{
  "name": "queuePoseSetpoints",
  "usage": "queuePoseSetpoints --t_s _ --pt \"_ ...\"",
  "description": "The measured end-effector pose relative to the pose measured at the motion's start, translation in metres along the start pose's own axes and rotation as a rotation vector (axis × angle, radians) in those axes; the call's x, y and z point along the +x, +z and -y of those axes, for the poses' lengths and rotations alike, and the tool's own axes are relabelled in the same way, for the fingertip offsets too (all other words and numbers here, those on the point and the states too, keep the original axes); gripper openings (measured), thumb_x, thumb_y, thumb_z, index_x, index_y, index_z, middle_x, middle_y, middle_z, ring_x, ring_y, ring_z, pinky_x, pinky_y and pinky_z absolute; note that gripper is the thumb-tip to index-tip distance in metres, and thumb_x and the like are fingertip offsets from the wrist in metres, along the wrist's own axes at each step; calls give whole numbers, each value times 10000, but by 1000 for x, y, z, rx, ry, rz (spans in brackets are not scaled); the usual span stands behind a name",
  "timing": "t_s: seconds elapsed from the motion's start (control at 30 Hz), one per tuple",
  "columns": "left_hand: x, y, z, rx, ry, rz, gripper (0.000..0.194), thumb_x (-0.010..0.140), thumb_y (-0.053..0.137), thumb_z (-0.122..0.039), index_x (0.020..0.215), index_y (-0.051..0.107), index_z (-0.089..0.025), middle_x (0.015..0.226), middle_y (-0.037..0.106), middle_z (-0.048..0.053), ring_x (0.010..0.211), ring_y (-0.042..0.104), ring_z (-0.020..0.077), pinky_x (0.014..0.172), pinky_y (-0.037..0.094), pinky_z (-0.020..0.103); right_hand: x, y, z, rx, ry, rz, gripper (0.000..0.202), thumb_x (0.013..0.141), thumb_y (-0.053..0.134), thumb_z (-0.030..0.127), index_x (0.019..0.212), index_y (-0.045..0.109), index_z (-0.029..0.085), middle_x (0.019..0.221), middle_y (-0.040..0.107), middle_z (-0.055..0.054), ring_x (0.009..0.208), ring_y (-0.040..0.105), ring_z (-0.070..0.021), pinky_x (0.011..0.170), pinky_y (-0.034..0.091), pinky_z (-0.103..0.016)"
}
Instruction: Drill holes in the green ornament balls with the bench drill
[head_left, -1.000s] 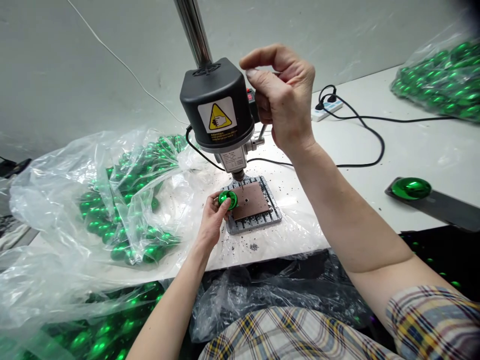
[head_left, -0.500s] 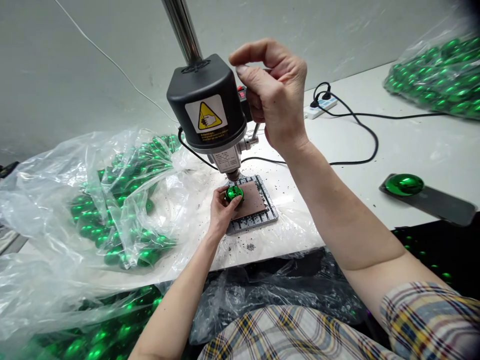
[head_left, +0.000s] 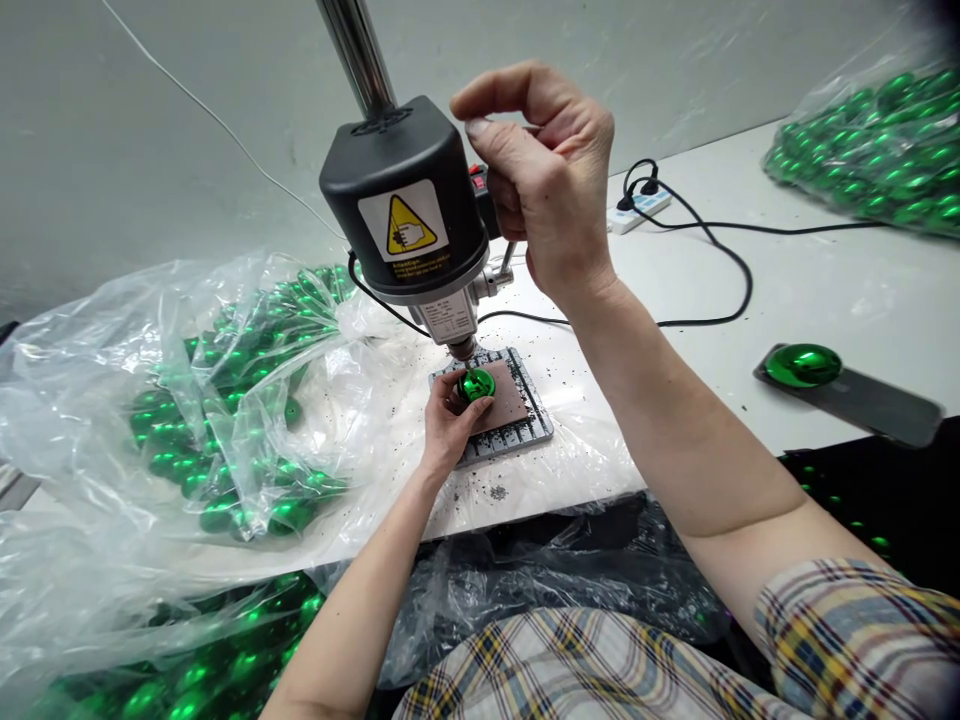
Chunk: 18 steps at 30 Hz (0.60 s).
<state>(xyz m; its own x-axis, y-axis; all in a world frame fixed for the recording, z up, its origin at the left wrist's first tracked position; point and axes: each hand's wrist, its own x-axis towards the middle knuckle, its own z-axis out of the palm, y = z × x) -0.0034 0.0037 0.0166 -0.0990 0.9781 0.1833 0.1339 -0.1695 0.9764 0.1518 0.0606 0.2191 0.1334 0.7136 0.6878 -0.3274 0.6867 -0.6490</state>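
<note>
My left hand [head_left: 450, 418] pinches a shiny green ball [head_left: 478, 385] between thumb and fingers. The ball rests on a pinkish-brown board [head_left: 511, 395] over the slotted metal base [head_left: 541, 428] of a small drill press [head_left: 409, 205]. Just above the ball hangs the drill chuck [head_left: 463, 349]; whether the bit touches the ball I cannot tell. My right hand [head_left: 551, 170] is raised beside the motor housing, fingers curled round the drill press lever [head_left: 508, 262]. Most of the lever is hidden behind that hand.
Clear plastic bags of green balls [head_left: 240, 380] lie at left, with another bag [head_left: 870, 150] at far right. A phone [head_left: 892, 405] with a green ball on it lies at right. A power strip [head_left: 637, 212] and black cable stand behind. Dark shavings surround the base.
My left hand has shifted the green ball slightly right on the board, under the chuck. My right hand stays at the lever. The whole view has shifted a little.
</note>
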Motion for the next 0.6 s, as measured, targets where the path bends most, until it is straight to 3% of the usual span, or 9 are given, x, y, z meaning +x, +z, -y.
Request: queuePoseSetpoints --t_s 0.23,0.37,0.6 --pt "2 -6 0 4 -27 13 496 703 841 -366 1106 595 -212 891 633 10 752 559 141 681 436 256 -1 1 4 -85 55 -16 47 881 606 224 843 633 225 586 414 43 648 584 -128 561 489 -234" --pt "4 -9 7 -86 -25 34 499 721 828 -376 1114 569 -209 980 675 31 891 624 163 800 466 269 -2 0 6 -116 70 -25 60 876 596 245 832 636 239 585 420 40 627 580 -129 520 472 -232" --pt "4 -8 9 -109 -33 33 509 722 829 -378 1121 559 -215 1008 674 35 926 625 169 841 473 281 -1 0 4 -195 64 -31 53 872 586 286 838 624 270 579 350 47 479 416 -118 426 368 -250"
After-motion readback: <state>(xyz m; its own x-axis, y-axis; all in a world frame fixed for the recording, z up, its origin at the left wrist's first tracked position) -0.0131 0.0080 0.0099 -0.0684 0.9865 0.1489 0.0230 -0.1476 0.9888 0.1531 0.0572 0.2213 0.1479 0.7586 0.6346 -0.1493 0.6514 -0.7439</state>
